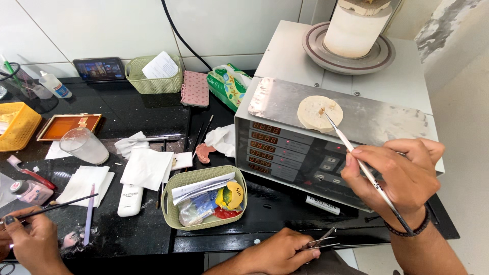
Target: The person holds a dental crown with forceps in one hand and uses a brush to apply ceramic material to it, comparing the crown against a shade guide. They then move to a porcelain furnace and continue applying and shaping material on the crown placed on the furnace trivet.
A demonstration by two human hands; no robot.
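Observation:
My right hand point(395, 178) grips a long thin metal tool point(356, 155). Its tip touches a small piece on a round white pad point(313, 113) that lies on the steel shelf point(377, 114) of a white furnace point(290, 56) with red digit displays. My left hand point(280, 252) rests low at the counter's front edge, closed on metal tweezers point(322, 241). A white cylinder point(354, 30) stands on the furnace's round platform behind the shelf.
Another person's hand point(30, 239) at the bottom left holds a thin brush point(56, 208). On the black counter point(127, 109) are a green basket point(175, 214) of packets, white tissues point(145, 168), a plastic cup point(85, 146), a white remote point(130, 199), a yellow basket point(25, 127) and a pink pouch point(195, 88).

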